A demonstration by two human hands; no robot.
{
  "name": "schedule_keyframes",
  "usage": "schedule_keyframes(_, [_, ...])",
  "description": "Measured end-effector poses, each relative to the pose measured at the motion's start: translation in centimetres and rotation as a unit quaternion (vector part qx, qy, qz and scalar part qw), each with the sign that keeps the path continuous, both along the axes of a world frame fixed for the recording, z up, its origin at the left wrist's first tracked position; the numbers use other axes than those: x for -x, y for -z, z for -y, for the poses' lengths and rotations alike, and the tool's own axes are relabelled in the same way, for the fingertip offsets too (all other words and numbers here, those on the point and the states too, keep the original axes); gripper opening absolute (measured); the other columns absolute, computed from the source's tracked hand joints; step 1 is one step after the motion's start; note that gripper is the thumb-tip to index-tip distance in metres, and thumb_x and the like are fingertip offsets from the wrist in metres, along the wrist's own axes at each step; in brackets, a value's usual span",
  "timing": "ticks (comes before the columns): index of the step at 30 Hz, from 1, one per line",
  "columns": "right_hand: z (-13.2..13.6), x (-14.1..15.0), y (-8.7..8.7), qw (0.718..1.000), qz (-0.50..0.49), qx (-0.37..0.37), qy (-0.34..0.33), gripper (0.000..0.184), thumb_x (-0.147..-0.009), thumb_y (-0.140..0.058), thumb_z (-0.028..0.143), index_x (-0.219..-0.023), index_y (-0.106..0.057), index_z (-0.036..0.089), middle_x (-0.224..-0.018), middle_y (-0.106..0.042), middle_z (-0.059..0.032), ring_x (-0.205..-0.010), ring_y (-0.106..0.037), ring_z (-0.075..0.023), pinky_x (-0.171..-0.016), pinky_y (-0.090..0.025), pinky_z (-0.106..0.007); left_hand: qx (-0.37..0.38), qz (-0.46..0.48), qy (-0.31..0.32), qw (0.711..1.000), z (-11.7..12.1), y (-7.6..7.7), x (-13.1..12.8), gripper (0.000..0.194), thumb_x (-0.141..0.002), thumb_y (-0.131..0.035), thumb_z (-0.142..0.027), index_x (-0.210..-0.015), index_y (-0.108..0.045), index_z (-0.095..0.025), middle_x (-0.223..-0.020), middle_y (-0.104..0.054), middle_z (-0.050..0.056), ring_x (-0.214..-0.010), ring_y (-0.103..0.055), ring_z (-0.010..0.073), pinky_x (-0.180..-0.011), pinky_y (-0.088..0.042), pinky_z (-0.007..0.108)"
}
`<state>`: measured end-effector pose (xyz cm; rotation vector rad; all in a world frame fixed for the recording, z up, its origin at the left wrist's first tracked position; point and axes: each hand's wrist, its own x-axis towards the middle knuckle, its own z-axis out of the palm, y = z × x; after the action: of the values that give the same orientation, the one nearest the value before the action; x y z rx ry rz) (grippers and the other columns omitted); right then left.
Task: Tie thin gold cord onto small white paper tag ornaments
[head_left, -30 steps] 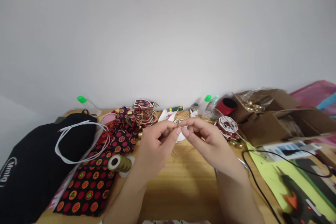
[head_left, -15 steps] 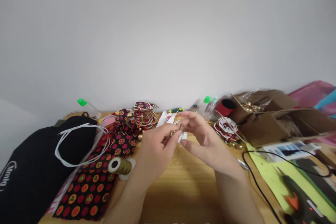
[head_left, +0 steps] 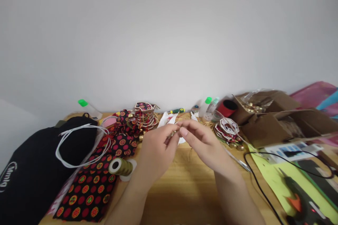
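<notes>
My left hand (head_left: 158, 147) is closed in a pinch on a small gold-coloured piece with thin brownish cord (head_left: 173, 134), mostly covered by the fingers. The fingertips of my right hand (head_left: 203, 142) meet it from the other side, thumb and forefinger pressed together at the same spot. Loose cord ends (head_left: 190, 153) dangle under the right fingers. Just behind the hands lies a white paper piece (head_left: 167, 119). Left of my left wrist, a spool of olive thread (head_left: 124, 167) lies on its side.
Patterned black-and-red fabric (head_left: 87, 193), a coil of white tubing (head_left: 59, 151) and a black bag (head_left: 39, 158) are at the left. Stacked ornaments (head_left: 145, 119) stand behind. On the right are octagonal ornaments (head_left: 228, 126), cardboard boxes (head_left: 266, 132), tweezers (head_left: 241, 163) and a corded glue gun (head_left: 301, 197).
My right hand's raised, spread fingers have come down and closed against the left fingertips. The loose cord ends have shifted to the right. My left hand has hardly moved.
</notes>
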<state>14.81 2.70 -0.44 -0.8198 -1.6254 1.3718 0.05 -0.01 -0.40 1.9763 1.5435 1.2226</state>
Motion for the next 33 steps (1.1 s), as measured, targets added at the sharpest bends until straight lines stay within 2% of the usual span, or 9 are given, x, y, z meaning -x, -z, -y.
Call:
schedule_keyframes(3, [-0.20,0.09,0.05,0.998,0.026,-0.052,0.021,0.016,-0.092,-0.055,0.030,-0.089,-0.067,0.020,-0.081,-0.063,-0.0028,-0.081,-0.060,-0.0185,-0.075,-0.050,-0.033,0.008,0.007,0.006,1.000,-0.02,-0.18,0.00,0.018,-0.088,-0.053,-0.020,-0.079,-0.068,-0.017,-0.053,-0.046,-0.006,-0.048,-0.038,0.0089,-0.050,-0.028,0.023])
schedule_keyframes(9, [-0.21,0.13,-0.03,0.989,0.055,-0.110,0.081,0.014,-0.088,-0.061,0.027,-0.090,-0.074,0.022,-0.084,-0.072,-0.0049,-0.078,-0.064,-0.0200,-0.070,-0.050,-0.034,0.011,0.018,0.005,1.000,-0.01,-0.19,-0.01,0.018,-0.087,-0.054,-0.020,-0.075,-0.067,-0.016,-0.050,-0.040,-0.007,-0.046,-0.034,0.0079,-0.048,-0.026,0.022])
schedule_keyframes(13, [-0.34,0.00,-0.06,0.993,0.044,-0.088,0.071,0.016,-0.089,-0.059,0.030,-0.091,-0.073,0.022,-0.083,-0.070,-0.0038,-0.074,-0.060,-0.0177,-0.068,-0.048,-0.031,0.021,0.028,0.007,0.999,0.01,-0.02,0.02,0.018,-0.087,-0.055,-0.021,-0.077,-0.068,-0.017,-0.051,-0.043,-0.007,-0.047,-0.036,0.0084,-0.048,-0.026,0.022])
schedule_keyframes(17, [-0.53,-0.18,-0.31,0.999,0.006,-0.037,0.033,0.028,-0.093,-0.052,0.038,-0.081,-0.069,0.019,-0.064,-0.055,0.0011,-0.062,-0.052,-0.0137,-0.061,-0.043,-0.027,0.038,0.043,0.018,0.998,0.01,-0.11,0.09,0.022,-0.089,-0.054,-0.024,-0.074,-0.069,-0.019,-0.051,-0.046,-0.006,-0.047,-0.036,0.0084,-0.048,-0.027,0.022])
schedule_keyframes(23, [-0.60,-0.10,-0.69,0.998,-0.038,0.044,0.005,0.032,-0.087,-0.058,0.048,-0.089,-0.070,0.018,-0.057,-0.047,0.0037,-0.056,-0.045,-0.0124,-0.055,-0.040,-0.026,0.031,0.029,0.023,0.999,0.13,-0.17,0.16,0.021,-0.088,-0.054,-0.021,-0.075,-0.069,-0.019,-0.052,-0.049,-0.006,-0.046,-0.036,0.0085,-0.048,-0.027,0.023])
schedule_keyframes(28, [-0.63,0.00,-0.12,0.999,-0.016,0.023,0.034,0.022,-0.082,-0.066,0.039,-0.091,-0.073,0.021,-0.055,-0.047,0.0050,-0.051,-0.041,-0.0110,-0.050,-0.038,-0.025,0.026,0.031,0.013,0.999,0.06,-0.03,0.15,0.017,-0.087,-0.055,-0.021,-0.078,-0.068,-0.018,-0.050,-0.041,-0.007,-0.046,-0.033,0.0087,-0.048,-0.025,0.023])
schedule_keyframes(30, [-0.61,0.02,0.07,0.998,-0.006,-0.011,0.055,0.018,-0.082,-0.068,0.036,-0.090,-0.075,0.022,-0.054,-0.052,0.0039,-0.052,-0.047,-0.0123,-0.052,-0.042,-0.026,0.036,0.037,0.015,0.999,0.03,-0.06,0.11,0.018,-0.087,-0.054,-0.022,-0.076,-0.068,-0.017,-0.050,-0.038,-0.007,-0.047,-0.033,0.0087,-0.047,-0.025,0.023])
schedule_keyframes(33, [-0.58,0.00,0.11,0.995,-0.001,-0.055,0.088,0.014,-0.081,-0.069,0.033,-0.082,-0.078,0.023,-0.064,-0.068,-0.0021,-0.059,-0.058,-0.0162,-0.056,-0.049,-0.030,0.060,0.060,0.028,0.996,0.04,-0.13,0.05,0.019,-0.087,-0.054,-0.024,-0.075,-0.067,-0.017,-0.049,-0.034,-0.008,-0.047,-0.030,0.0088,-0.046,-0.023,0.023])
